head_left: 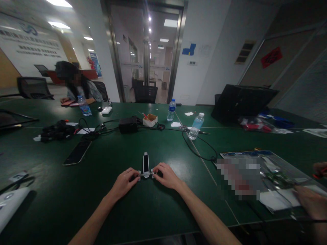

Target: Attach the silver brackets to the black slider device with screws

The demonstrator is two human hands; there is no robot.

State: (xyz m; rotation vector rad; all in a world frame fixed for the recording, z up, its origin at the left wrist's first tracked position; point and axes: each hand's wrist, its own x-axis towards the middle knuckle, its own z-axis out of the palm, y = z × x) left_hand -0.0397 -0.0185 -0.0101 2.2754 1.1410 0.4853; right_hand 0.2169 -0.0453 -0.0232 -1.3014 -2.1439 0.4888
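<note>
A small device with a narrow black panel in a white-and-silver frame (145, 164) lies on the green table, its long side pointing away from me. Short light-coloured pieces stick out on both sides of its near end. My left hand (127, 181) pinches the piece at the left with thumb and fingers. At the opposite side, my right hand (165, 175) has its fingers closed on the right-hand piece. Fingertips partly hide both pieces, and what kind of device it is I cannot tell.
A smartphone (78, 152) lies to the left. Beyond are a black box (128, 124) with cables, a small open box (150, 120) and water bottles (196, 126). On the right, a co-worker's hand (313, 200) is near a circuit board (278, 178). Another person sits at far left.
</note>
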